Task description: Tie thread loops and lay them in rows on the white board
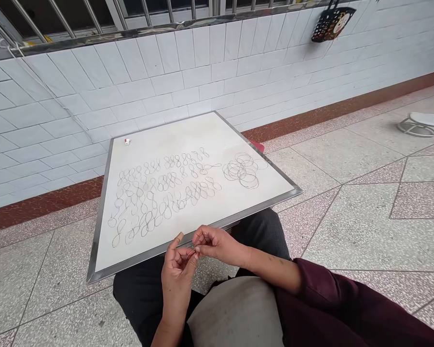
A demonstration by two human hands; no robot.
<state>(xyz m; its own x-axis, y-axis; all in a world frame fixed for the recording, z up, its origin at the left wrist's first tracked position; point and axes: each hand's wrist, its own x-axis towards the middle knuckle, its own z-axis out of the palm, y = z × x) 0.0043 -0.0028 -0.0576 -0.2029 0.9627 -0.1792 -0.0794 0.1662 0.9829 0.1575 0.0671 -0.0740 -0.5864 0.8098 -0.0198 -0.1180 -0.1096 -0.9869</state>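
Observation:
My left hand (180, 267) and my right hand (217, 245) meet fingertip to fingertip over my lap, just off the table's near edge. Both pinch a thin wire (191, 252), whose shape is mostly hidden by the fingers. On the white table (188, 130), several rows of thin wires twisted into figure-eight loops (148, 224) cover the left and middle. Round wire rings (242, 170) lie overlapping in a loose pile toward the right.
A small white and red object (127, 141) sits near the table's back left corner. The tabletop has a raised-looking metal edge (101, 226). A white tiled wall stands behind, with a black basket (332, 24) hanging on it. A round stool (421, 123) stands far right.

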